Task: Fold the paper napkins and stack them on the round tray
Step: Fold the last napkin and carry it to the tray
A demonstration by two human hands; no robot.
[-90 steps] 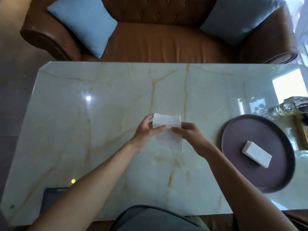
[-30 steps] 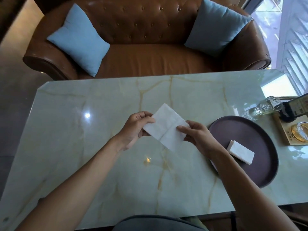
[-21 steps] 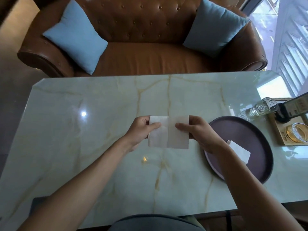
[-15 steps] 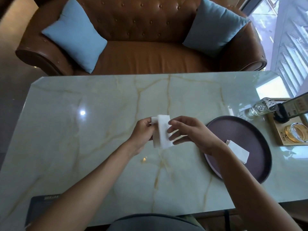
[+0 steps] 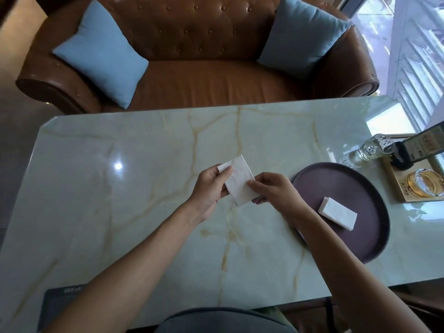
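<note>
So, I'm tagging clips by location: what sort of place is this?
Probably a lounge or café seating area: a tufted brown leather sofa with light blue cushions faces a pale marble-look table, with a clear glass bottle.

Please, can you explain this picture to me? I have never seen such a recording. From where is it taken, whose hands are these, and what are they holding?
There is no machine. A person wears a camera on the head, looking down at their own arms. The left hand and right hand together hold a white paper napkin above the marble table. On the right lies a round tray with a folded napkin on it. Behind stands a brown sofa.
</note>
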